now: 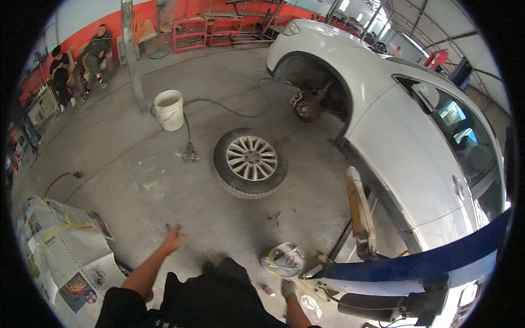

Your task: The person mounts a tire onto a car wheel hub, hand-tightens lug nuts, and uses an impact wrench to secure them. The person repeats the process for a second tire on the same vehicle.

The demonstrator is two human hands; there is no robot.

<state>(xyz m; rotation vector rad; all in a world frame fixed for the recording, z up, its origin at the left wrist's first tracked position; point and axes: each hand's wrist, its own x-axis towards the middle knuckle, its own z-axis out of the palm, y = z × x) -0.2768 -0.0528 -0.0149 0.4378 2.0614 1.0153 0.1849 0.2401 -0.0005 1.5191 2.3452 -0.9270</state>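
My left hand [173, 239] hangs over the concrete floor with its fingers apart and nothing seen in it. My right hand [288, 288] is low, just below a round white tub [284, 259] with things in or on its top; its fingers are too small and unclear to read. A small can-like item [268, 290] lies to the left of that hand, and a crumpled white scrap [311, 306] to its right. Ahead of me, a car wheel [251, 158] with a silver spoked rim lies flat on the floor. Small loose parts [275, 218] lie between it and the tub.
A white car [377, 104] stands raised at right, its front hub and brake [306, 106] bare. A yellow lift arm [358, 208] and blue lift post [410, 271] are close by. Beyond the wheel are a white bucket [169, 111], an impact wrench-like tool [190, 153] and a hose [229, 112].
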